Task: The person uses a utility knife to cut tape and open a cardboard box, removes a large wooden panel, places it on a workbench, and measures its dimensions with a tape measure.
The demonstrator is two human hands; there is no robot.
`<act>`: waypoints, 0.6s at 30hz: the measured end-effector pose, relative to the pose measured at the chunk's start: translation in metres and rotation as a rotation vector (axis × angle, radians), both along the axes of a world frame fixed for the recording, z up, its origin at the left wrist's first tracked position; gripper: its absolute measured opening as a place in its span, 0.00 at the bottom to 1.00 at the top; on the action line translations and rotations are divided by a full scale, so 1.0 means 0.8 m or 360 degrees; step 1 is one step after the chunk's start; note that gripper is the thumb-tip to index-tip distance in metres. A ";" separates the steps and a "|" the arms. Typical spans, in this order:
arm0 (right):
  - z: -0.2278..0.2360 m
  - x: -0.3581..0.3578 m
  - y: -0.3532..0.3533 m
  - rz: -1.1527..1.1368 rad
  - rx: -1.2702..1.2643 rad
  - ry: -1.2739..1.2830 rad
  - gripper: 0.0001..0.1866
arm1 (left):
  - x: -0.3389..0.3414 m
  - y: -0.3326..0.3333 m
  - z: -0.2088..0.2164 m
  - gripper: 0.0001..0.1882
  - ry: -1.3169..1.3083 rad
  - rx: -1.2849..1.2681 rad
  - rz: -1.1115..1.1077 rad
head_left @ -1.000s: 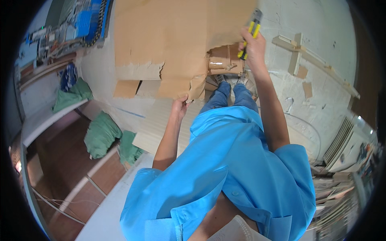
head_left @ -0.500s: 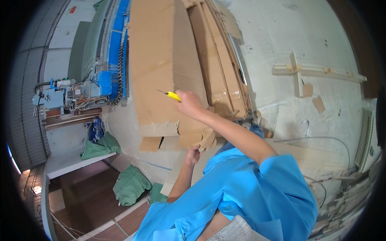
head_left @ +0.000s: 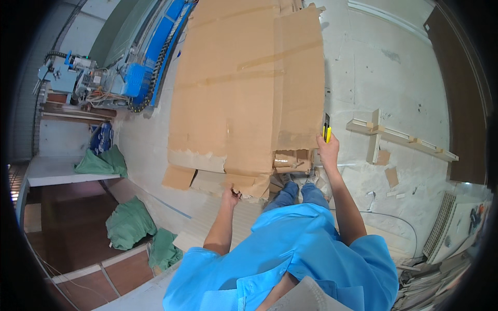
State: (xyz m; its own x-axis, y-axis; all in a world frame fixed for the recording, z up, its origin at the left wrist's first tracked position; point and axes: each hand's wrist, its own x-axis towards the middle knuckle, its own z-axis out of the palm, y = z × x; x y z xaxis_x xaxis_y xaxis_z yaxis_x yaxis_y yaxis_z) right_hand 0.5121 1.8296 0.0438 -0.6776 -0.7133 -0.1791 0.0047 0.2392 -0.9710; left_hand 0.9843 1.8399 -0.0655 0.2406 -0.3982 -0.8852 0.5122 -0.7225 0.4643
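Observation:
A large brown cardboard sheet [head_left: 223, 109] with strips of tape lies in front of me, its near edge torn and ragged. My left hand [head_left: 232, 196] is closed on that torn near edge. At the sheet's right border, my right hand [head_left: 328, 149] grips a yellow utility knife [head_left: 327, 132], whose dark end points away from me. The fingers of this hand are close to the cardboard; whether they touch it I cannot tell. Below the sheet's near right corner, taped cardboard layers [head_left: 291, 159] show beside my feet.
A blue machine [head_left: 139, 80] with cables stands at the left. Green cloth bundles [head_left: 129, 223] lie near a brown-panelled frame [head_left: 72, 228]. On the floor at right is a cross-shaped pale wooden piece [head_left: 402, 136], near cardboard scraps [head_left: 390, 177] and a thin cable [head_left: 399, 216].
My right hand has moved right with the knife, from over the sheet's middle to its right border. Cardboard now lies over the open gap at right. My left hand stays on the near edge.

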 end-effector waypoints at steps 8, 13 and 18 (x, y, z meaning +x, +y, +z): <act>-0.044 -0.041 0.024 -0.0078 0.0292 -0.0094 0.10 | 0.005 0.026 0.037 0.08 -0.0199 -0.0061 -0.0238; -0.079 -0.066 0.040 0.0098 0.0397 -0.0008 0.08 | -0.013 0.065 0.080 0.04 -0.0088 -0.0386 -0.0231; -0.096 -0.078 0.040 0.0193 0.0486 -0.0110 0.09 | -0.041 0.059 0.112 0.06 -0.0185 -0.0466 -0.0242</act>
